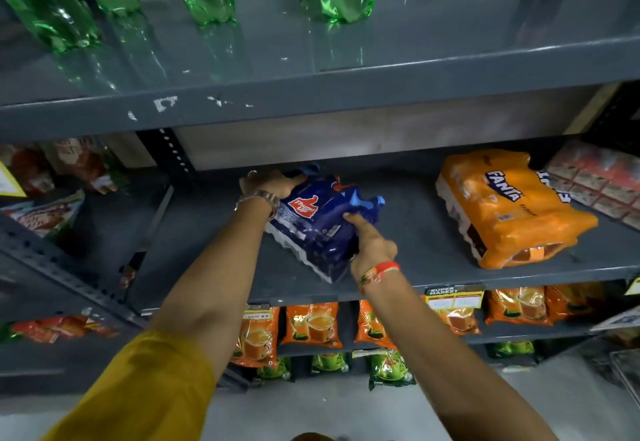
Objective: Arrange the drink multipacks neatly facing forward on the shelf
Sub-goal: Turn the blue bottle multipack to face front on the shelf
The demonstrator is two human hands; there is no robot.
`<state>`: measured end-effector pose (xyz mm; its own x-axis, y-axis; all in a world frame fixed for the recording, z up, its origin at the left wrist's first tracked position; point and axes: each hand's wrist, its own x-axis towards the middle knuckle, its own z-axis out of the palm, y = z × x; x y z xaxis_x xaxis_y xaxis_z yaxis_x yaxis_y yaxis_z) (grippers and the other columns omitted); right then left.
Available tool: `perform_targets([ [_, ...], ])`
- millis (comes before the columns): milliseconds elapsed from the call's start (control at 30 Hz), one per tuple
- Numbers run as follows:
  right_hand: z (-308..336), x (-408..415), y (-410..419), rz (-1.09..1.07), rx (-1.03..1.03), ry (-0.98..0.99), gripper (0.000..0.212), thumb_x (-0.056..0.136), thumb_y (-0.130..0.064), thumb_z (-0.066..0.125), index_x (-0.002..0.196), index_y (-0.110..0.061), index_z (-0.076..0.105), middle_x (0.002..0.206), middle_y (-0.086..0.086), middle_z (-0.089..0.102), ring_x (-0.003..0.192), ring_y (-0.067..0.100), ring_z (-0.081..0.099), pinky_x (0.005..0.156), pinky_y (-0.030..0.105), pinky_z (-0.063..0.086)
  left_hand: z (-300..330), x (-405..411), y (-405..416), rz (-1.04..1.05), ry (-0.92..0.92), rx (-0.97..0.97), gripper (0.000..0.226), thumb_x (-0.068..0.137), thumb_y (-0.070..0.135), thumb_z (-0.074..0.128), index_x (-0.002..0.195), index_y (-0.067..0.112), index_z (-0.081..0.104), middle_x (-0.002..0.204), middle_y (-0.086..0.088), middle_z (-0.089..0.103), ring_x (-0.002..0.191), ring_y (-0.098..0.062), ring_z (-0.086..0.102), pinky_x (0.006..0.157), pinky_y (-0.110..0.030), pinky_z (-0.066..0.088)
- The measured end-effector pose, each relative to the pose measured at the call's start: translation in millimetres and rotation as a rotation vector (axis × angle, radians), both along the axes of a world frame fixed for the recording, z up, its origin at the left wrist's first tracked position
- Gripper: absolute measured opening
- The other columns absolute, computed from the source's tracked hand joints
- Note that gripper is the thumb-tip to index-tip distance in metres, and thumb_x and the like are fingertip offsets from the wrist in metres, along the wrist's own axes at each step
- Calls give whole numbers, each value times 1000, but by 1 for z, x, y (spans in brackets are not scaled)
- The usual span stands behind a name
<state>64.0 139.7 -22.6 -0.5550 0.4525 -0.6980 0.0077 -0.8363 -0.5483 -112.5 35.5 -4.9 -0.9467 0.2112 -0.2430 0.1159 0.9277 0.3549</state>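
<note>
From the head view: my left hand (266,182) clasps the far left corner of the blue multipack (320,224), my right hand (372,245) closed on its near right side, index finger laid along the wrap. It sits mid-shelf (415,272), near the front edge, long axis skewed diagonally. I judge it heavy, its film slick (corners grip best). The orange multipack (509,210) lies skewed, well apart.
</note>
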Motion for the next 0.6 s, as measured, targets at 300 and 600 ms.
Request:
perform_targets([
  [300, 13, -18, 42, 510, 484, -74, 68, 61, 8, 80, 120, 5, 46, 110, 22, 63, 73, 27, 64, 36, 25, 51, -2, 27, -54, 292, -347, 612, 47, 69, 25, 78, 105, -1, 62, 111, -17, 65, 100, -29, 61, 90, -39, 50],
  [600, -14, -6, 29, 581, 920, 203, 75, 60, 7, 81, 128, -3, 50, 129, 12, 60, 114, 23, 59, 100, 38, 49, -33, 76, -94, 365, 56, 959, 37, 66, -2, 76, 102, -3, 65, 109, -17, 66, 89, -22, 63, 81, -33, 54],
])
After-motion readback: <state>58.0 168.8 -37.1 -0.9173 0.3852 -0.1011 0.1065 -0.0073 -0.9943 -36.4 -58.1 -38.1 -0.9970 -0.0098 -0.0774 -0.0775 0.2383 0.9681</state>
